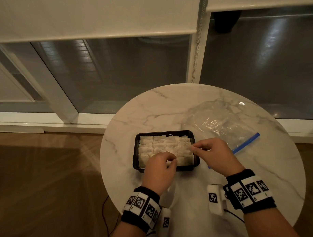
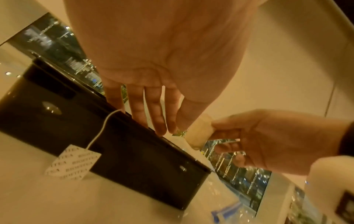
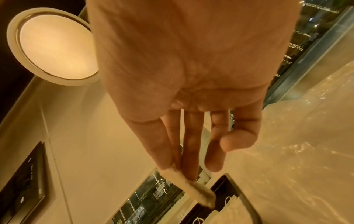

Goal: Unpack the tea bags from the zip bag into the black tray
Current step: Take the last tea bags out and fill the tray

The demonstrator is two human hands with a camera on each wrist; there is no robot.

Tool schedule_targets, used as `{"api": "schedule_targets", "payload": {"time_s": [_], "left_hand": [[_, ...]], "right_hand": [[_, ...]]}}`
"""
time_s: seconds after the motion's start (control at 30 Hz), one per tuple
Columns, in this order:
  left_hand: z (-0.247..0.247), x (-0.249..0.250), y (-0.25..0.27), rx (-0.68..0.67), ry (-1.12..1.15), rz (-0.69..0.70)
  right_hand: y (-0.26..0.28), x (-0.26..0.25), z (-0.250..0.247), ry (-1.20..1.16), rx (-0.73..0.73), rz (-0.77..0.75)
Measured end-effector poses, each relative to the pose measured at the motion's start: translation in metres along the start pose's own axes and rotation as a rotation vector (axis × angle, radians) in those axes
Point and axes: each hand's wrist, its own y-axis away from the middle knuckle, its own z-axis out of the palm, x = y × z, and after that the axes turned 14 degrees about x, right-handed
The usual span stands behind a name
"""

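Note:
The black tray (image 1: pixel 135 154) stands mid-table, filled with rows of white tea bags (image 1: pixel 158 146). My right hand (image 1: pixel 195 146) pinches one tea bag (image 1: pixel 187 145) above the tray's right side; in the right wrist view the tea bag (image 3: pixel 197 191) sticks out from between two fingertips. My left hand (image 1: pixel 169 161) reaches down over the tray's near rim, its fingers (image 2: pixel 159 121) fairly straight and touching the rim, holding nothing I can make out. The clear zip bag (image 1: pixel 221 123) with a blue zip strip (image 1: pixel 246 143) lies flat to the right, behind my right hand.
A paper tea tag (image 2: pixel 72 162) on its string hangs over the tray's near outer wall (image 2: pixel 134 159). The round marble table (image 1: pixel 152 109) ends close to the tray's left side. Windows stand behind; a wooden floor and a cable lie at the left.

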Motion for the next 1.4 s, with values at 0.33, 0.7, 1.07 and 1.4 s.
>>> {"api": "schedule_targets", "payload": {"time_s": [0.33, 0.7, 1.07, 1.4], "left_hand": [[0.034, -0.007, 0.005, -0.077, -0.352, 0.339], [0.046, -0.008, 0.009, -0.098, -0.483, 0.274], [0.044, -0.004, 0.004, -0.167, -0.476, 0.187], [0.038, 0.003, 0.002, -0.226, -0.428, 0.126]], "right_hand": [[0.003, 0.005, 0.007, 0.106, 0.108, -0.097], [-0.017, 0.002, 0.013, 0.241, -0.062, -0.074], [-0.051, -0.011, 0.026, 0.494, -0.376, -0.073], [-0.050, -0.017, 0.042, 0.683, -0.391, -0.189]]}}
